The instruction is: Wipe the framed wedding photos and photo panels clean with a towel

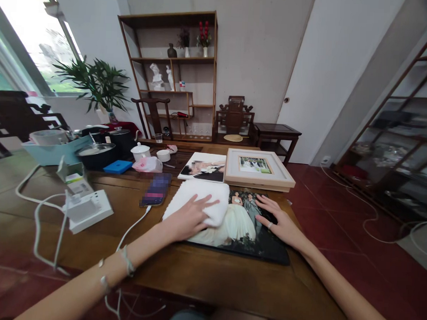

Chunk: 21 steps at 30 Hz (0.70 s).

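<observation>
A large wedding photo panel (239,222) lies flat on the brown wooden table (225,283), showing a couple against a dark background. Over its left part is spread a fluffy white cloth (183,194). My left hand (191,215) rests flat on that cloth, fingers spread. On the panel's right side my right hand (276,219) lies with fingers apart, touching the photo surface and wearing a ring. Just behind the panel are a smaller photo print (204,166) and a light wooden picture frame (287,177) holding a matted photo.
Left of the panel lies a phone (155,190) on a white charging cable (130,229). An opened white box (91,211), a blue box (117,166), a pan (95,156), a light blue basin (54,155) and a lidded white cup (141,150) stand further left.
</observation>
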Available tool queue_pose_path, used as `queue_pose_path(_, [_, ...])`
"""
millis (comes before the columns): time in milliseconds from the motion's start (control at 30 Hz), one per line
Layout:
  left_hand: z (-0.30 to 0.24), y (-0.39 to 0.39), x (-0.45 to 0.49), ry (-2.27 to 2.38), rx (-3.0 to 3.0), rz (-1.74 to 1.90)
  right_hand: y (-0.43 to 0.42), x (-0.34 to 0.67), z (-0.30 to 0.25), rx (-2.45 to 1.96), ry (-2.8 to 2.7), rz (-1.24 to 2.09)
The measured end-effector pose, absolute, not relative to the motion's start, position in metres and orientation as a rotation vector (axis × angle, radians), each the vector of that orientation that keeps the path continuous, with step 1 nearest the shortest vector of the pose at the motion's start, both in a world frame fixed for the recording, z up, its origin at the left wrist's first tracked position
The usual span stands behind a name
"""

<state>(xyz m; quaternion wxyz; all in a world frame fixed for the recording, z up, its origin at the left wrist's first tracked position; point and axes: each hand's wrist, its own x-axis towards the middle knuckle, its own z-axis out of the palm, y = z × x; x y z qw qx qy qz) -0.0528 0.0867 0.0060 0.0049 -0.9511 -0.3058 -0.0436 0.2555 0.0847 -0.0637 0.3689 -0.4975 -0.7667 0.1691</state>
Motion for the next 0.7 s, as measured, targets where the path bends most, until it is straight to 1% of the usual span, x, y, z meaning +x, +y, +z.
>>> queue_pose_path(100, [0.005, 0.046, -0.046, -0.896, -2.992, -0.075, 0.084, 0.255, -0.062, -1.283, -1.975, 0.428])
queue_pose_path(200, [0.003, 0.009, -0.036, -0.767, -3.039, -0.094, 0.084, 0.255, -0.061, -1.282, -1.982, 0.430])
queue_pose_path(300, [0.006, -0.007, -0.028, -0.636, -3.099, -0.113, 0.084, 0.256, -0.062, -1.272, -1.980, 0.436])
queue_pose_path(400, [0.012, 0.010, -0.022, -0.665, -3.133, -0.109, 0.085, 0.256, -0.062, -1.266, -1.983, 0.442])
queue_pose_path(600, [0.011, 0.097, -0.012, -1.076, -2.991, -0.215, 0.086, 0.257, -0.064, -1.280, -1.995, 0.441])
queue_pose_path(700, [0.007, 0.110, -0.002, -1.088, -2.927, -0.180, 0.086, 0.257, -0.064, -1.278, -1.984, 0.444])
